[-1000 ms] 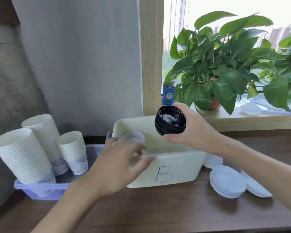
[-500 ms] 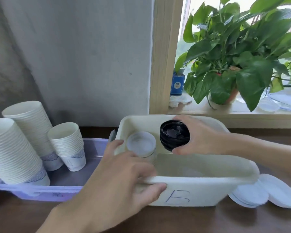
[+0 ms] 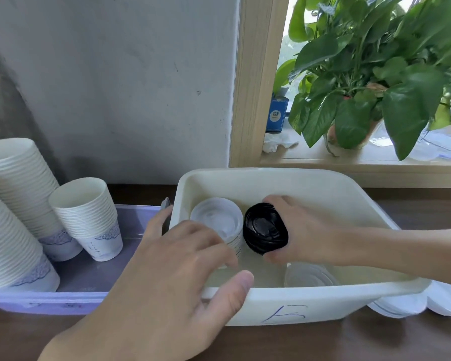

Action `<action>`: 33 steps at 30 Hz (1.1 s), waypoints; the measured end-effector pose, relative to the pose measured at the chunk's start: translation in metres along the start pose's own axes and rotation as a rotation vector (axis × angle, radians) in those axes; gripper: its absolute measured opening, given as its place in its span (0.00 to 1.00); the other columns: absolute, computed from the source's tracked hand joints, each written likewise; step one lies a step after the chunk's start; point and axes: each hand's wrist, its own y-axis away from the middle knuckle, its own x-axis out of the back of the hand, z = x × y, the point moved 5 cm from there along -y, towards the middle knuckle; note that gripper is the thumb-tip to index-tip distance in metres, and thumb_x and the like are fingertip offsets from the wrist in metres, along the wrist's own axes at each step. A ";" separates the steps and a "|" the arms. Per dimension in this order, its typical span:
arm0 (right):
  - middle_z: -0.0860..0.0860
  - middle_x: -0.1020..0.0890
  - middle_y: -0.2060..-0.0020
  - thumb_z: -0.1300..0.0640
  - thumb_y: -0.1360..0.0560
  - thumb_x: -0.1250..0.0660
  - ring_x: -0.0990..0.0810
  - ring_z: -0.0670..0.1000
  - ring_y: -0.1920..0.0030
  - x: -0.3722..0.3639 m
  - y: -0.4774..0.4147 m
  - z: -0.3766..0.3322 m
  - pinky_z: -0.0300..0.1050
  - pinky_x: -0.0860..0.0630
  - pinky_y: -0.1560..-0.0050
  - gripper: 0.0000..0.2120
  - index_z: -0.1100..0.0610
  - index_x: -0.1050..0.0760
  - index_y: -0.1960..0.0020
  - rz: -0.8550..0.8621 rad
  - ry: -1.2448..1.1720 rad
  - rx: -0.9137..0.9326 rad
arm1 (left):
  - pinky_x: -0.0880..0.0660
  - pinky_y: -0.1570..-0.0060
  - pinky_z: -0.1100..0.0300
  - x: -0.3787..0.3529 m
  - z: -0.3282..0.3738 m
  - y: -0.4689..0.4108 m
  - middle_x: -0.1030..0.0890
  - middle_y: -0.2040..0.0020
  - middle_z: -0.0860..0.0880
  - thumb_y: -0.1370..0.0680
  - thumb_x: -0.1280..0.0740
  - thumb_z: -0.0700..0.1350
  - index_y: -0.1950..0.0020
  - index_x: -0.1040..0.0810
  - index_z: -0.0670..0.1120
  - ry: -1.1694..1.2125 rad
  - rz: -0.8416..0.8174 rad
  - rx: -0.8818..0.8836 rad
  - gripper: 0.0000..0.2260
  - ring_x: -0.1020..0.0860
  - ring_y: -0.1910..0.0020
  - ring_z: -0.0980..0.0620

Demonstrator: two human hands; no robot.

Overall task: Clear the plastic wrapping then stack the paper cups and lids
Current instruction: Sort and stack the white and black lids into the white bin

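Dark wooden tabletop (image 3: 349,342) below a window sill carries a cream bin (image 3: 284,177). Inside the bin, toward its left end, the black lids (image 3: 265,229) are held by the right hand (image 3: 306,230), thumb and fingers curled round the stack's sides. The stack's axis is tilted, with its top face toward the camera. Its left edge touches or nearly touches the white lids (image 3: 215,220) standing just beside it. Setting it down probably means turning it upright onto the bin floor, right of the white lids. Clear lids (image 3: 307,276) lie against the near wall. The left hand (image 3: 172,277) pinches the bin's near rim, thumb outside. Cups (image 3: 86,212) stand in a tray (image 3: 94,274) at the tabletop's left edge.
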 end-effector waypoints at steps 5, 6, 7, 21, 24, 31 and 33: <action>0.47 0.34 0.41 0.48 0.39 0.23 0.31 0.49 0.39 -0.009 0.002 0.004 0.44 0.28 0.39 0.38 0.50 0.40 0.35 -0.047 0.016 -0.059 | 0.34 0.34 0.38 -0.001 0.001 0.001 0.22 0.60 0.62 0.21 0.47 0.63 0.56 0.20 0.58 -0.018 -0.002 -0.014 0.19 0.22 0.50 0.59; 0.48 0.34 0.40 0.48 0.38 0.23 0.32 0.49 0.39 -0.010 0.002 0.004 0.44 0.29 0.38 0.40 0.50 0.42 0.34 -0.054 0.027 -0.063 | 0.35 0.34 0.38 -0.001 0.001 0.001 0.22 0.60 0.62 0.21 0.47 0.63 0.56 0.20 0.57 -0.020 0.000 -0.014 0.20 0.22 0.50 0.59; 0.48 0.35 0.39 0.47 0.38 0.23 0.33 0.49 0.38 -0.013 0.001 0.004 0.43 0.30 0.37 0.41 0.50 0.43 0.33 -0.066 0.056 -0.064 | 0.35 0.33 0.39 -0.001 0.001 0.001 0.22 0.60 0.62 0.21 0.47 0.63 0.56 0.19 0.57 -0.020 0.001 -0.013 0.19 0.22 0.50 0.59; 0.51 0.33 0.32 0.33 0.41 0.26 0.33 0.54 0.32 -0.006 0.008 -0.006 0.51 0.35 0.33 0.59 0.49 0.58 0.25 -0.144 0.479 -0.115 | 0.33 0.36 0.38 -0.001 0.001 0.001 0.22 0.62 0.61 0.21 0.48 0.63 0.58 0.20 0.58 -0.060 -0.023 0.000 0.19 0.23 0.53 0.58; 0.52 0.30 0.36 0.34 0.41 0.25 0.29 0.56 0.36 0.004 0.017 -0.006 0.52 0.31 0.36 0.56 0.52 0.53 0.26 -0.166 0.414 -0.154 | 0.33 0.36 0.38 0.001 0.002 0.000 0.23 0.62 0.61 0.21 0.48 0.63 0.58 0.21 0.58 -0.058 -0.026 -0.001 0.19 0.23 0.53 0.58; 0.54 0.23 0.50 0.46 0.33 0.23 0.23 0.53 0.55 0.023 0.040 -0.006 0.48 0.25 0.56 0.29 0.57 0.38 0.48 -0.299 0.256 -0.326 | 0.36 0.33 0.42 0.000 0.003 -0.001 0.21 0.60 0.61 0.20 0.55 0.68 0.56 0.20 0.57 -0.080 -0.056 -0.002 0.27 0.23 0.51 0.58; 0.56 0.23 0.49 0.48 0.32 0.24 0.22 0.55 0.55 0.021 0.044 -0.006 0.49 0.24 0.58 0.26 0.57 0.39 0.49 -0.307 0.277 -0.351 | 0.37 0.33 0.43 -0.001 0.003 -0.001 0.20 0.60 0.61 0.20 0.57 0.69 0.55 0.20 0.57 -0.085 -0.063 -0.004 0.29 0.22 0.51 0.57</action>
